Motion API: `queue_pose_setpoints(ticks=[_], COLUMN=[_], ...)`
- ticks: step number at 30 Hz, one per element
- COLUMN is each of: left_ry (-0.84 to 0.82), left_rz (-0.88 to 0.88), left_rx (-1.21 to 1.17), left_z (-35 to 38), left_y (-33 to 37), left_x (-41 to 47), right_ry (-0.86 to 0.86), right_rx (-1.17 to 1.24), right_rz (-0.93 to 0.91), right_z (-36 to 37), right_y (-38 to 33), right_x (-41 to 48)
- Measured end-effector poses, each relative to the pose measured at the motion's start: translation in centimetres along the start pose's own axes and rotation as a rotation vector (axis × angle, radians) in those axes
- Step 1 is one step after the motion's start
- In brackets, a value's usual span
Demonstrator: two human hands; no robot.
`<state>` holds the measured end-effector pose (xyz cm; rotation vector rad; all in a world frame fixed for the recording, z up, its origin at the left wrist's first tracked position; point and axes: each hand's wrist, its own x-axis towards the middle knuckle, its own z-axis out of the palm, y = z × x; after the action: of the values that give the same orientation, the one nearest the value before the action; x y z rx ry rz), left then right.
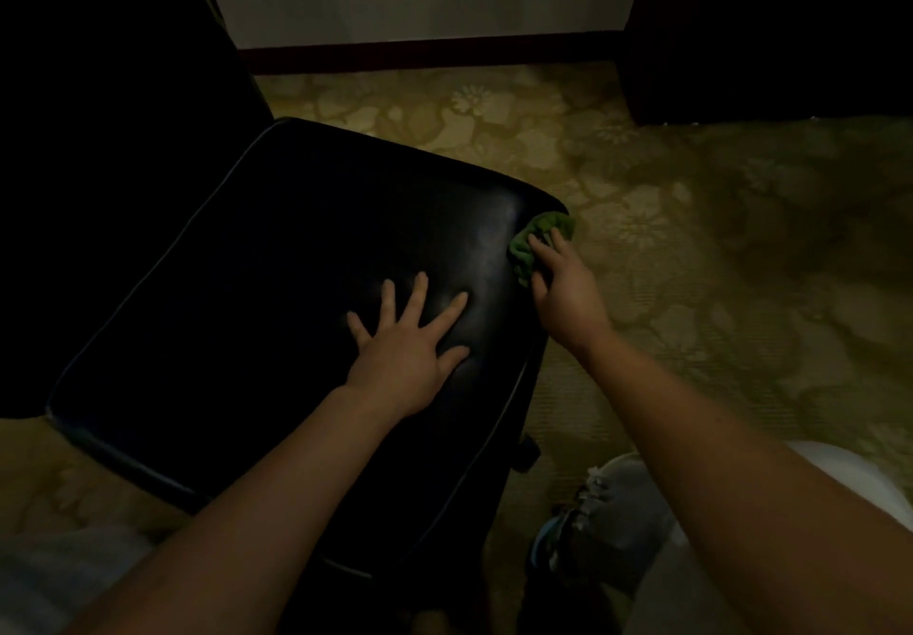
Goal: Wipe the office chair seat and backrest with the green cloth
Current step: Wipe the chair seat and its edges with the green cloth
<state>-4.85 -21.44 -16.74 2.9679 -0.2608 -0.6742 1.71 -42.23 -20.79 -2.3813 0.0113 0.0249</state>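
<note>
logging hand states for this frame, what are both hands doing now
Left hand: open, fingers spread flat on the chair seat.
Right hand: closed on the green cloth at the seat's far right corner.

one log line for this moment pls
step: wiping seat edge | left hand: flat on seat | right hand: holds green cloth at seat's far corner | backrest: untouched
</note>
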Motion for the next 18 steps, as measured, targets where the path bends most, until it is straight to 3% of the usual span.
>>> queue_pose_setpoints(ticks=[18], left_ry=[0.003], left_rz=[-0.050], left_rx=[-0.028], left_z=[0.0], left_y=[0.7], left_x=[0.8], right_ry=[-0.029], right_rx=[0.040], right_rz=[0.030], right_z=[0.0], right_y=[-0.1], right_x=[0.5])
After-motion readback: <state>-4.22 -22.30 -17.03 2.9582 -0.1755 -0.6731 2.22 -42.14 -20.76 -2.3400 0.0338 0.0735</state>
